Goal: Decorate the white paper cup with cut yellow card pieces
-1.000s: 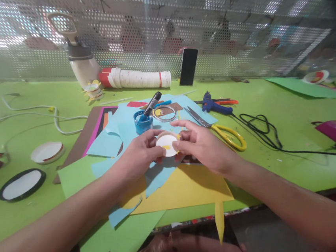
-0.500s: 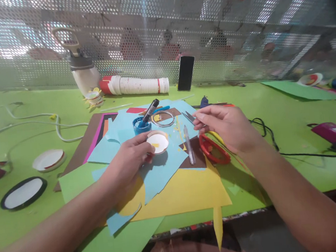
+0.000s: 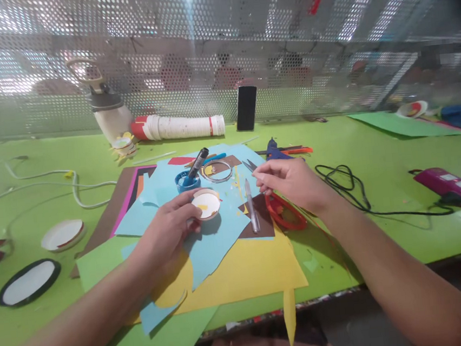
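Note:
In my left hand (image 3: 170, 222) is a small shallow white paper-cup base (image 3: 209, 203), pinched at its left rim between thumb and fingers. A small yellow patch shows on its white inside. My right hand (image 3: 286, 181) is closed around slim grey metal tweezers (image 3: 250, 165), whose pointed tips stick out to the left, slightly apart; the rest is hidden by the fingers. Below that hand lies a red ring-shaped object (image 3: 285, 211). A clear pen-like tube (image 3: 251, 206) lies between the hands. Behind the cup base, a blue jar (image 3: 186, 181) has a black marker (image 3: 198, 162) leaning in it.
Blue paper (image 3: 217, 250) and yellow paper (image 3: 248, 272) overlap on the green table (image 3: 378, 180). Behind stand a phone (image 3: 246, 108), a stack of paper cups (image 3: 181, 127) and a bottle (image 3: 111, 119). A black cord (image 3: 401, 211) runs right to a magenta device (image 3: 452, 184).
The view has shifted slightly, so most things appear lower and further left. Both hands keep their holds, and the right hand with the tweezers sits a little nearer the cup base.

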Tool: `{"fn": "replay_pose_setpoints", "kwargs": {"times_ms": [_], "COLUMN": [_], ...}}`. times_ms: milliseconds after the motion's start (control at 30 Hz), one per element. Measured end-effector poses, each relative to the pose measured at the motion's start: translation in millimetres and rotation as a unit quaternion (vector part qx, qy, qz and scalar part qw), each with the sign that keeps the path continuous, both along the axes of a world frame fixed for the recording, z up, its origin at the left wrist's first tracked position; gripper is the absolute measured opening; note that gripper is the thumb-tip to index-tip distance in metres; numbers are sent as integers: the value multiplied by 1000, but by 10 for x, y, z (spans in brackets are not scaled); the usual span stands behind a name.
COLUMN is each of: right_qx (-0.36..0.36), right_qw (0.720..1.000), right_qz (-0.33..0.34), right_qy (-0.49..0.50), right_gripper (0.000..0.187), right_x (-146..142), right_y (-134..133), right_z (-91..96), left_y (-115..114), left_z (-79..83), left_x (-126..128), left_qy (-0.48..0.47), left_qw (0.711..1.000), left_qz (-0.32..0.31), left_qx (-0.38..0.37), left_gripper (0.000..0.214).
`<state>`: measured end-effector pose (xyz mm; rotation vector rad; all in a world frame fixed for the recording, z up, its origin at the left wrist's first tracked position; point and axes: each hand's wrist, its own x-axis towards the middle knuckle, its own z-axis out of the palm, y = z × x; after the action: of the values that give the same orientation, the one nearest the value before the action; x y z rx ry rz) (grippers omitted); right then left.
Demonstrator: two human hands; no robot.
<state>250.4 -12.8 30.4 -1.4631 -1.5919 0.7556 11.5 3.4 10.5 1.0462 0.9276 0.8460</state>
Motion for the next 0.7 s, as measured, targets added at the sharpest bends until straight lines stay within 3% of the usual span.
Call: {"fn": "replay_pose_setpoints", "kwargs": {"times_ms": [700], "right_qx": [-24], "right_qw": [991], "right_qz": [83], "right_qy": [-101], "right_gripper": [17], "right_x": [-221], "right_y": [-133], "right_z": [-74], "left_y": [-30], "left_z": [21], "left_x": [1], "left_qy": [-8], "left_qw": [999], "left_qz": [-33], "left_qx": [18], "left_gripper": [38]}}
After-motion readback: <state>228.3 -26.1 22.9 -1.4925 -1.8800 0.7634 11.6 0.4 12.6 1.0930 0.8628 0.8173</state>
